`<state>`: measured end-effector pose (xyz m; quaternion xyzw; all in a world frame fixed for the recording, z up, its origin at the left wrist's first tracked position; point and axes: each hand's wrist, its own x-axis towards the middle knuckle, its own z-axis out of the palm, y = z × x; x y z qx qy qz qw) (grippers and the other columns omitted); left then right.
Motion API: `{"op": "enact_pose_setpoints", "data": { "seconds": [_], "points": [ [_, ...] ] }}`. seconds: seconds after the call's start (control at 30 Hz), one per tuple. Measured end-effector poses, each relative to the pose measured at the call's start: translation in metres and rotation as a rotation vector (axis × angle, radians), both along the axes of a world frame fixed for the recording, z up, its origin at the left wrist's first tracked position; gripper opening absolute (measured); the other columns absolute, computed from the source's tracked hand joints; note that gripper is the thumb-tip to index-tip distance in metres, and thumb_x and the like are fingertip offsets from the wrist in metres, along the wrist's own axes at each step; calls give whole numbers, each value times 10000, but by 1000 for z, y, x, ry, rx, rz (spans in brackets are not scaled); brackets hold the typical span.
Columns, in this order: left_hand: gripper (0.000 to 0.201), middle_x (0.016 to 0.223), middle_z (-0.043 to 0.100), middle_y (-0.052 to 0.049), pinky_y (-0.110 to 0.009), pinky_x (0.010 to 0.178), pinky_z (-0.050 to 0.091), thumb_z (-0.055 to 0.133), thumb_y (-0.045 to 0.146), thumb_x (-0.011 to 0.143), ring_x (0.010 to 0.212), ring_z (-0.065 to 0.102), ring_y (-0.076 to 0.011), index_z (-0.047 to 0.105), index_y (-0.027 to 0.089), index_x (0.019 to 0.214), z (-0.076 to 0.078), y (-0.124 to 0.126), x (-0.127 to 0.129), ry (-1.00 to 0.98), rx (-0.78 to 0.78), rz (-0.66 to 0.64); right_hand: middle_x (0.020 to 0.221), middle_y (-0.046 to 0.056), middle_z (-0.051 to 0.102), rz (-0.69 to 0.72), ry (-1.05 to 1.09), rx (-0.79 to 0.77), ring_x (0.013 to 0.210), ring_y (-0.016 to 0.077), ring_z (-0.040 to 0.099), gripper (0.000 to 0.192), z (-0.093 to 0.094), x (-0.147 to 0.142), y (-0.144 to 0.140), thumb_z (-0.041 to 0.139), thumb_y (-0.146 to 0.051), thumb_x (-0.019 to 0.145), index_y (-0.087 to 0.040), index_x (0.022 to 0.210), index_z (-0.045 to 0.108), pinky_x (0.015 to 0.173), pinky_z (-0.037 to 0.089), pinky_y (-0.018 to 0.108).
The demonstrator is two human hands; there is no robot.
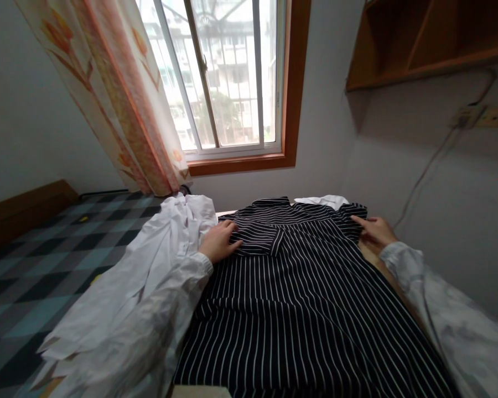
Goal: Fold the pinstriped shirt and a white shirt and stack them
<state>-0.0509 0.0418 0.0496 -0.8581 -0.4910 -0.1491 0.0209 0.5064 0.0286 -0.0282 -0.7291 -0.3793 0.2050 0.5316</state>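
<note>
Two hands are in my view, both laid on one garment. I see a black striped shirt (299,298) spread flat, collar away from me toward the window (228,77), on a wooden table (371,257) that shows only as a bare strip along the shirt's right edge. My left hand (219,241) rests palm-down on the near sleeve, which is folded in across the chest; its fingers (231,225) lie narrow and flat, pressing the cloth rather than gripping it, which I judge keeps the fold from springing back. My right hand (374,230) sits at the opposite shoulder, fingers (359,220) extended and close together along the sleeve edge, closed on nothing that I can see.

A white garment (157,260) lies crumpled just beside the shirt on the left, touching it, and spills toward the checked bed cover (45,260). A second white piece (321,201) shows behind the collar. A curtain (120,94) hangs left of the window.
</note>
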Motion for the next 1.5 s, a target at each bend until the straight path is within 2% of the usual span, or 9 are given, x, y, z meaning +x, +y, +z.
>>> {"op": "enact_pose_setpoints", "data": {
  "seconds": [0.1,0.4,0.5,0.63,0.7,0.8,1.03,1.2,1.5],
  "points": [
    [516,1567,660,-148,-462,1235,471,669,568,1002,1412,646,-348,709,226,1387,-14,2,9,-26,-157,-193,734,82,761,-37,98,72,743,264,760,365,1,-2,10,920,-433,712,-181,903,737,655,635,352],
    [746,1775,458,-156,-509,1366,276,466,685,1075,1633,433,-364,558,203,1636,-59,1,10,-28,-170,-181,1019,91,778,-84,-30,450,972,263,755,305,24,-61,1,767,-453,846,-227,1028,675,905,643,388],
    [735,1770,469,-144,-496,1363,286,482,687,1070,1623,446,-359,567,220,1631,-58,-1,9,-50,-163,-173,1080,104,782,192,-359,531,1045,289,744,242,36,-105,-22,705,-457,966,-235,1059,703,1017,614,452],
    [733,1771,467,-149,-498,1366,286,497,669,1072,1627,441,-359,563,206,1637,-55,-3,10,-50,-175,-173,1152,95,806,920,-812,495,1105,319,750,192,38,-150,-52,711,-345,994,-275,1166,761,1057,599,514],
    [736,1773,462,-153,-496,1370,279,495,662,1074,1632,433,-356,557,197,1641,-55,-3,10,-47,-181,-175,1185,98,809,1095,-911,473,1117,319,754,215,30,-157,-60,692,-293,1003,-273,1206,760,1044,609,521],
    [728,1767,471,-153,-493,1367,286,510,661,1064,1629,440,-353,565,204,1628,-54,-2,9,-59,-191,-174,1150,94,806,1040,-911,480,1101,313,754,171,17,-154,-61,641,-243,1018,-273,1149,746,1017,621,525],
    [741,1639,601,-209,-497,1257,422,599,731,990,1472,601,-429,673,176,1476,-21,0,34,-47,-250,-117,1233,157,717,529,-764,491,1194,383,682,280,3,-141,-46,698,-338,973,-244,1234,659,1077,573,594],
    [664,1386,766,-161,-429,1074,533,696,720,945,1233,733,-379,724,214,1373,-5,3,83,-157,-212,-215,1183,138,751,567,-687,342,1098,375,723,340,-11,-137,-36,707,-406,967,-235,1259,666,1013,592,585],
    [565,1072,824,-110,-405,838,583,938,461,719,891,750,-285,792,185,1189,-23,34,161,-438,-403,-362,1126,85,749,670,-524,525,1112,312,726,146,3,-139,-43,552,-252,1057,-286,1125,676,1043,603,524]
  ]
}}
